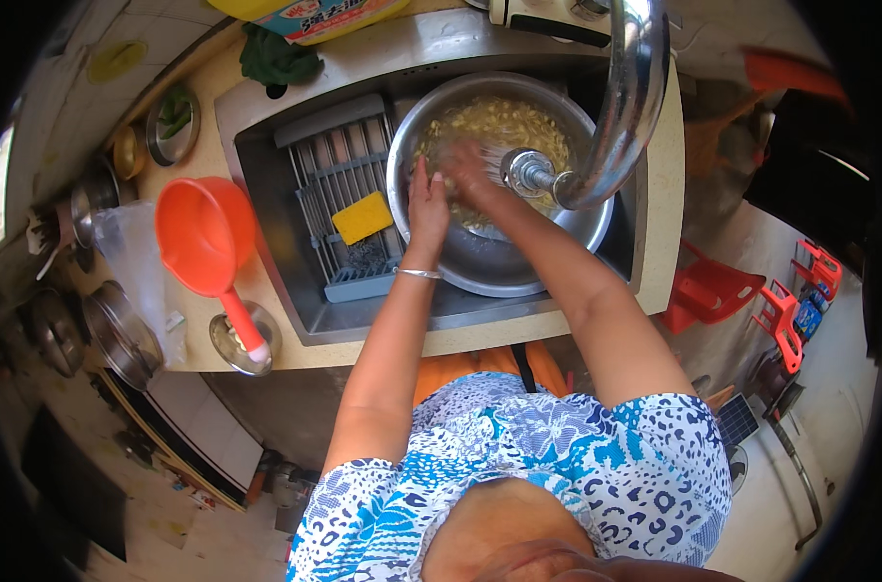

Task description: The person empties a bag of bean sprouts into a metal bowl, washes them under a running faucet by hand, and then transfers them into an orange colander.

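Observation:
A wide stainless steel basin (510, 280) stands in the right part of the sink, with water and yellowish sprouts (535, 124) that look like bean sprouts. Over its left rim reaches my left hand (428, 207), thumb and fingers a little apart and nothing visible in it. Beside it, my right hand (466, 174) is motion-blurred at the sprouts, so its fingers and anything in them cannot be made out. Water runs from the chrome faucet's spray head (532, 172) just right of that hand. The faucet neck (641, 94) arches over the basin's right side.
Left of the basin, a metal drain rack (342, 164) holds a yellow sponge (362, 217) and a steel wool scourer (366, 254). An orange dipper (204, 233) rests on the counter, its handle above a small metal bowl (226, 345). A dark green cloth (277, 58) lies behind the sink.

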A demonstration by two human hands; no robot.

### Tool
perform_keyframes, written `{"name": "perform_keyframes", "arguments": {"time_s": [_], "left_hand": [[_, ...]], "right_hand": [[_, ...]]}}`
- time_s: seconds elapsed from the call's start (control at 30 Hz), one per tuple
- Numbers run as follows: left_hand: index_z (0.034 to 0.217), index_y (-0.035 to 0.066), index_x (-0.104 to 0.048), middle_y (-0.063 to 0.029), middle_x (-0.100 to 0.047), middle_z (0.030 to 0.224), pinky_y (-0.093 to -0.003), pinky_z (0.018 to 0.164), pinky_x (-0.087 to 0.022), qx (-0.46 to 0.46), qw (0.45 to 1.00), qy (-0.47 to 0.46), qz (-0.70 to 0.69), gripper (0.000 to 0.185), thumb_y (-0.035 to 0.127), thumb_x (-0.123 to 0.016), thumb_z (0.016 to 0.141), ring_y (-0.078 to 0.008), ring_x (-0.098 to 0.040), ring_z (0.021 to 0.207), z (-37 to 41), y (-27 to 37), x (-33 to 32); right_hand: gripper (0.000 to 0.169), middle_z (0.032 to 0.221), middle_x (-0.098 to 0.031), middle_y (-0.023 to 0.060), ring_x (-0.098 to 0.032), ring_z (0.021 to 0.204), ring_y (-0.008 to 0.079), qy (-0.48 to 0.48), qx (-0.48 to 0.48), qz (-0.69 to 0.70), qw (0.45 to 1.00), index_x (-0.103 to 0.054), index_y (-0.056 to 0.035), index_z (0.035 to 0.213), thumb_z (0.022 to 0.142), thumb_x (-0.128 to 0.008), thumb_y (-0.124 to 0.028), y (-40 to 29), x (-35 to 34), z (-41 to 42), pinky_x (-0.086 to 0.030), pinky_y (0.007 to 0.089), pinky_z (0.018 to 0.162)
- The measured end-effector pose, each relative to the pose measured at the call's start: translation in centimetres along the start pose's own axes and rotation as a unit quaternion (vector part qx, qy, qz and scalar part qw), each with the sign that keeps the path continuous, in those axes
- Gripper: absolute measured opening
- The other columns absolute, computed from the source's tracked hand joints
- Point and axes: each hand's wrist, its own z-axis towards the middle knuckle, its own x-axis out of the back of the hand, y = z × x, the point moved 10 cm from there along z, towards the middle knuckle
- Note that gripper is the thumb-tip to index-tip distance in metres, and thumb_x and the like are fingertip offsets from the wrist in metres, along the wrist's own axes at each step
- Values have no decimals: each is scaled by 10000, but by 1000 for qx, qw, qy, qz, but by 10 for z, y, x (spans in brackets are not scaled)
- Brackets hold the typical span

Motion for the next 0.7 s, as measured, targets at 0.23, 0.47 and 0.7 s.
{"name": "perform_keyframes", "arguments": {"time_s": [0.23, 0.47, 0.7], "left_hand": [[1287, 9, -342, -228, -356, 1303, -364, 1015, -260, 5, 995, -14, 101, 499, 161, -487, 834, -353, -330, 1216, 0, 2, -3], [1299, 29, -321, -243, -364, 1284, -375, 1002, -289, -131, 979, -14, 155, 642, 7, -574, 709, -355, -349, 1201, 35, 28, -12], [1283, 17, -322, -225, -469, 1191, -366, 902, -389, 78, 979, -132, -134, 683, 28, -630, 674, -357, -478, 1080, 49, -7, -74]], "right_hand": [[500, 1211, -445, 173, -371, 1164, 335, 170, -44, 176, 969, -529, -148, 1147, 665, -643, -214, 56, 14, -41, -233, 457, 1006], [588, 1241, -437, 170, -400, 1147, 345, 127, -274, 490, 818, -457, -140, 1240, 745, -600, -424, 110, 45, -30, -288, 415, 985], [462, 1117, -519, 177, -494, 1055, 235, 64, -248, 721, 644, -380, -92, 1256, 851, -522, -261, 97, -33, -33, -442, 354, 844]]}}
